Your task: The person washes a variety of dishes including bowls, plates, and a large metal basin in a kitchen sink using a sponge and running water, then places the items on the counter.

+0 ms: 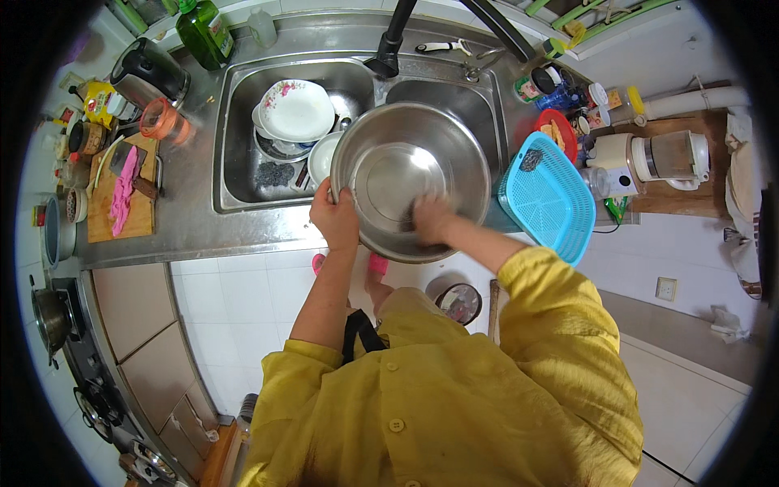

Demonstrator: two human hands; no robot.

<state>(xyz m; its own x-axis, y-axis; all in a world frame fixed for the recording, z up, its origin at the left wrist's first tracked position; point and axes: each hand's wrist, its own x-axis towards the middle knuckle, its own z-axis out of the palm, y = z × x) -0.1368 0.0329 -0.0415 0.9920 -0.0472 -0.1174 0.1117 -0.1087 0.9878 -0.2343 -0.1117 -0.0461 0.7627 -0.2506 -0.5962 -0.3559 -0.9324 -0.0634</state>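
A large stainless steel basin is tilted over the front of the double sink, overlapping its right bowl and the counter edge. My left hand grips its left rim, thumb on the inside. Inside the basin, my right hand is blurred against the lower wall. A dark patch shows by its fingertips, but whether it holds a scrubber cannot be made out. In the left sink bowl sit a stack of floral white plates, a white bowl partly hidden by the basin, and a dark scouring pad.
A blue plastic basket holding a metal scourer overhangs the counter at right. The black faucet rises behind the basin. Leftward are a wooden cutting board with a cleaver and pink cloth, an orange cup and a kettle.
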